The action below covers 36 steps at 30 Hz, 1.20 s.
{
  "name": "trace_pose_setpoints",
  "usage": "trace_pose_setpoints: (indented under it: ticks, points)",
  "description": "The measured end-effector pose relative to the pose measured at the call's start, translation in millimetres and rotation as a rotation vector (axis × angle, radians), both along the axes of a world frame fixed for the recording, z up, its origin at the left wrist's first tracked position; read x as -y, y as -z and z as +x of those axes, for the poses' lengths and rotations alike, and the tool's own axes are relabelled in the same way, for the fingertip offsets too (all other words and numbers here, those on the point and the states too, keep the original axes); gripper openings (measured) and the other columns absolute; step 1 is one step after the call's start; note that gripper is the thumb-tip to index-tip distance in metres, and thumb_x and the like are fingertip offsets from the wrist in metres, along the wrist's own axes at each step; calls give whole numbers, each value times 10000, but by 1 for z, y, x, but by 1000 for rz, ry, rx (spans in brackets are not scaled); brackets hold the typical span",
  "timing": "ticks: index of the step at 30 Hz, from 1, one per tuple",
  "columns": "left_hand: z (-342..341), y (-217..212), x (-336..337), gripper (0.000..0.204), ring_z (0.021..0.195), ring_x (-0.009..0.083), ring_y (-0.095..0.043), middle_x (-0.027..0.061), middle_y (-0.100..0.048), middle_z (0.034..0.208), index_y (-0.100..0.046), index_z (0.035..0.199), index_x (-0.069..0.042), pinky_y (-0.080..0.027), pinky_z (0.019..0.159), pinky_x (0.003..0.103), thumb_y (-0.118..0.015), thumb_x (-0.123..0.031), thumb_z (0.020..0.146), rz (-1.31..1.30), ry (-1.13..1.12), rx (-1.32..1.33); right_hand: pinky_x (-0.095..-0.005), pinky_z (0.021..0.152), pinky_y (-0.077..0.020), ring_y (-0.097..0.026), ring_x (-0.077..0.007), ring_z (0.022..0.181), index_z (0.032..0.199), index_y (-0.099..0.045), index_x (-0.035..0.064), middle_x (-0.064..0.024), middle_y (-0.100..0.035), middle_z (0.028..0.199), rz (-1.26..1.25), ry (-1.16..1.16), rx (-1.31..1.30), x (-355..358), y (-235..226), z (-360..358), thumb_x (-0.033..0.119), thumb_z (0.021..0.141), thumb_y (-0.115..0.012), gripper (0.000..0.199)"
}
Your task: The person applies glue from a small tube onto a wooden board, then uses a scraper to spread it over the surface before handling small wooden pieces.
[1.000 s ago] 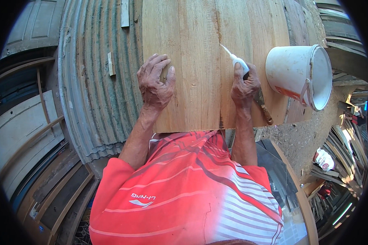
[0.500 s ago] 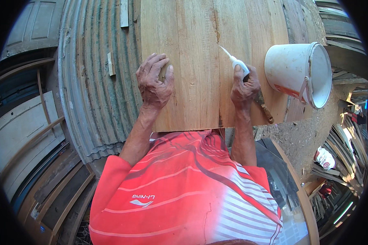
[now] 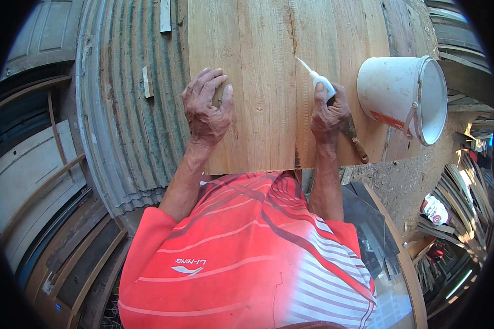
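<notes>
Glue bottle (image 3: 321, 83): gripped by right hand (image 3: 328, 114), nozzle on board seam.
Left hand (image 3: 206, 109): spread flat, pressed on wooden board (image 3: 269, 66).
Risk: bucket (image 3: 403, 98) just right could be knocked.

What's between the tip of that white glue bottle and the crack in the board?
Nothing visible. The right hand holds the white glue bottle, its nozzle pointing at the dark seam in the wooden board.

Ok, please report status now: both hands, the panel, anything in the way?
Left hand flat on the wooden panel. Right hand in a closed grip on a small white nozzle bottle, tip at a seam. White bucket lying right, apart.
</notes>
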<state>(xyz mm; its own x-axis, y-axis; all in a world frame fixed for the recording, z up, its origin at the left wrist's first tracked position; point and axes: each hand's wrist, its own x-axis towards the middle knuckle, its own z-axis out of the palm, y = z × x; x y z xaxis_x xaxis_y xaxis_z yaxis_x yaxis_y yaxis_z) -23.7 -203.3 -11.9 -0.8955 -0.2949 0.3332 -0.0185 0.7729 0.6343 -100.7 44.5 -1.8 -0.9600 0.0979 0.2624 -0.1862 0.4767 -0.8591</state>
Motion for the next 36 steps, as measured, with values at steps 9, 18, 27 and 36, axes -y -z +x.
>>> trace_pose_setpoints:
  ticks: [9, 18, 27, 36]
  points:
    - [-1, -3, 1, 263, 1306, 250, -575, 43, -701, 1243, -722, 1137, -101, -368, 1132, 433, -736, -181, 888, -24, 10, 11, -289, 564, -466, -563, -89, 624, 985, -684, 2, -25, -636, 721, -17, 2, -35, -1, 4, 0, 194, 995, -695, 193]
    - [1, -3, -2, 222, 1252, 276, -626, 79, -719, 1224, -730, 1125, -77, -417, 1106, 432, -727, -139, 911, -60, 22, -20, -283, 548, -441, -533, -79, 612, 944, -672, -3, -9, -609, 700, 11, 4, 0, 0, -1, 4, 206, 997, -689, 216]
    - [-2, -2, 1, 223, 1268, 260, -613, 57, -718, 1223, -734, 1122, -86, -409, 1106, 426, -723, -165, 914, -83, 28, -24, -302, 573, -467, -561, -106, 617, 950, -674, 5, -31, -622, 703, 41, -8, -16, -3, 3, -1, 224, 994, -696, 224]
    - [0, 2, 2, 236, 1274, 255, -605, 46, -715, 1224, -730, 1123, -96, -393, 1115, 430, -731, -179, 903, -54, 15, -32, -306, 589, -473, -568, -117, 638, 945, -669, 2, -40, -625, 716, -14, -13, -31, -9, 10, 0, 207, 994, -687, 212]
